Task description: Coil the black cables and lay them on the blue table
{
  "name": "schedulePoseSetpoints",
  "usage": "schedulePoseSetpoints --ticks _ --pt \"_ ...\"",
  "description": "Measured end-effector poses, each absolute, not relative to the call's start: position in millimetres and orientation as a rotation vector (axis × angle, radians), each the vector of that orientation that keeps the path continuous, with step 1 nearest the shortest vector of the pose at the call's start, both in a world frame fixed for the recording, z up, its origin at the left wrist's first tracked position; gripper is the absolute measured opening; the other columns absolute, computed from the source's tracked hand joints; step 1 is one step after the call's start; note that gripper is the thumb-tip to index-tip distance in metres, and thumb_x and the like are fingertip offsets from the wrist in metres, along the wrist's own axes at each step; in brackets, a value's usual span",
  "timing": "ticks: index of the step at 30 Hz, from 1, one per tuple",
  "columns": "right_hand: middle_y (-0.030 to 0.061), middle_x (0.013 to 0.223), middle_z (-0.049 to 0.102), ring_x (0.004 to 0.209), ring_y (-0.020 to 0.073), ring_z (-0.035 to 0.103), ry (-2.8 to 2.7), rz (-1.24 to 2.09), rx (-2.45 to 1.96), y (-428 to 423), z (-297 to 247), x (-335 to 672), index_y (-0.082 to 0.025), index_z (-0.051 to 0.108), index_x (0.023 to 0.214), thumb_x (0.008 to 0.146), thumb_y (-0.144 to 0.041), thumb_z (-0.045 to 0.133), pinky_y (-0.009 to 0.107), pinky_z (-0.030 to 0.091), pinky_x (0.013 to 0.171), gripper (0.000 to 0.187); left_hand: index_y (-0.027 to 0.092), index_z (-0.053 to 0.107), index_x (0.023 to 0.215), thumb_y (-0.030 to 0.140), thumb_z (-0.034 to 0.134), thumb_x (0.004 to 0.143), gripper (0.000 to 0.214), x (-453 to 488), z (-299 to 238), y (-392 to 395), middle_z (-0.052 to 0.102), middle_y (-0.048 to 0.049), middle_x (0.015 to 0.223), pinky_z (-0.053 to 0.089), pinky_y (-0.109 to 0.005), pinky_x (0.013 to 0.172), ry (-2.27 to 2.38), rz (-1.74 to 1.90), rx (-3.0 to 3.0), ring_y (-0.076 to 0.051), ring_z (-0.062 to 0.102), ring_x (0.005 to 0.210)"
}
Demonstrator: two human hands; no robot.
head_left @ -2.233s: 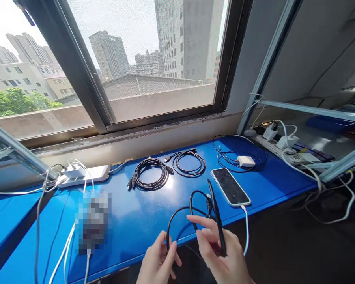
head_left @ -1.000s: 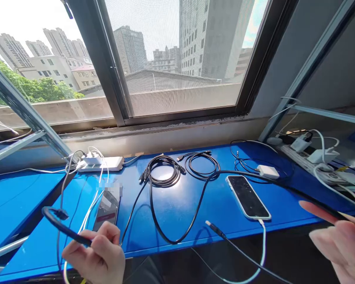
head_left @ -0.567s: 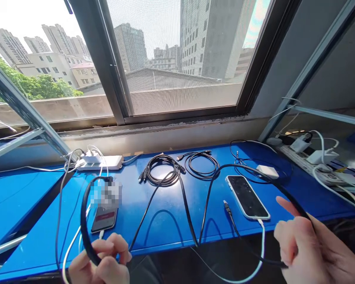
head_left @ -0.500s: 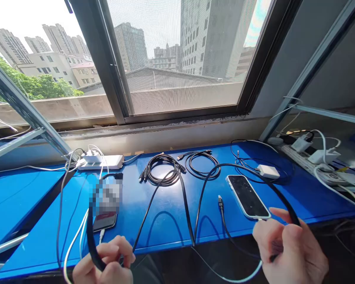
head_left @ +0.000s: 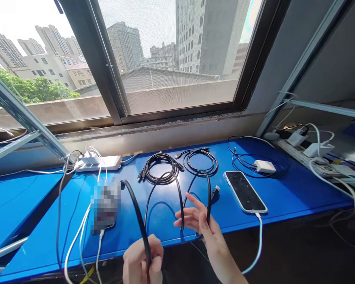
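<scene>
My left hand (head_left: 143, 258) is closed around one end of a long black cable (head_left: 137, 215), low at the front edge of the blue table (head_left: 286, 193). My right hand (head_left: 202, 225) is just to its right, thumb and fingers pinched on the same cable, with the other fingers stretched out. The cable rises in two loops between my hands, and a plug end (head_left: 215, 192) hangs near the right one. Two coiled black cables (head_left: 161, 171) (head_left: 201, 161) lie on the table behind the loops.
A dark phone (head_left: 245, 192) with a white lead lies right of my hands. A second phone (head_left: 105, 207) with white leads lies to the left. A white power strip (head_left: 99, 161) sits by the window wall. A white charger (head_left: 264, 166) with a thin black wire is at the back right.
Both hands have come together toward the middle in front of me. The cable, stretched wide a second ago, is now gathered into tall narrow loops between them.
</scene>
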State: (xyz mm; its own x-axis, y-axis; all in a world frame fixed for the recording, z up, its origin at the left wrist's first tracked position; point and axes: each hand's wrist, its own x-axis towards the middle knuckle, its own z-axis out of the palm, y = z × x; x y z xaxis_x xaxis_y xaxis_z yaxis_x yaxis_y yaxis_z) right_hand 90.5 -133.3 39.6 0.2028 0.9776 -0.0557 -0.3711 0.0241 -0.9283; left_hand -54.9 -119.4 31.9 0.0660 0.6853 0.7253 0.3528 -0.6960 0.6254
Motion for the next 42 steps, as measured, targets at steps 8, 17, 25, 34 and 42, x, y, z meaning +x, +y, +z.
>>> schedulePoseSetpoints --ticks 8,17,25,34,42 --pt "0.002 0.089 0.061 0.066 0.0104 0.054 -1.087 1.235 -1.081 -126 35 92 -0.03 0.045 0.139 0.081 -0.055 0.059 0.023 0.05 0.062 0.065 0.017 0.056 0.122 0.038 0.03 0.096 0.042 -52 33 -105 0.072 -0.0113 0.083 0.054 -0.027 0.064 1.18 0.832 2.168 -0.02 0.069 0.073" --pt "-0.0064 0.057 0.047 0.054 0.0089 0.049 -1.282 1.272 -1.182 -129 39 92 -0.023 0.045 0.14 0.082 -0.038 0.061 0.021 0.046 0.056 0.061 0.025 0.064 0.11 0.027 0.036 0.094 0.033 -67 33 -105 0.066 -0.0108 0.111 0.056 -0.03 0.077 1.083 0.949 2.528 -0.022 0.064 0.099" --pt "0.0026 0.067 0.067 0.05 0.0108 0.056 -1.519 0.463 -1.2 -118 62 110 -0.018 0.07 0.11 0.09 -0.029 0.052 0.019 0.048 0.045 0.029 0.027 0.044 0.129 0.03 0.054 0.088 0.042 -83 29 -91 0.062 -0.0095 0.112 0.054 -0.033 0.08 1.458 1.359 2.516 -0.023 0.061 0.102" --pt "0.0001 0.062 0.065 0.052 0.0103 0.048 -1.869 -0.292 -0.768 -107 116 105 -0.011 0.063 0.111 0.085 -0.006 0.058 0.022 0.043 0.046 0.027 0.02 0.062 0.106 0.042 0.058 0.083 0.032 -56 64 -58 0.068 -0.0077 0.103 0.051 -0.032 0.082 1.236 1.517 1.734 -0.022 0.063 0.098" --pt "-0.0028 0.071 0.069 0.053 0.0082 0.058 -1.483 0.046 -0.945 -98 98 87 -0.025 0.065 0.109 0.079 -0.026 0.071 0.017 0.051 0.05 0.031 0.019 0.026 0.036 0.059 0.076 0.053 0.066 -53 86 -54 0.025 0.0079 0.03 0.024 -0.017 0.034 1.033 1.533 0.821 -0.001 0.023 0.028"
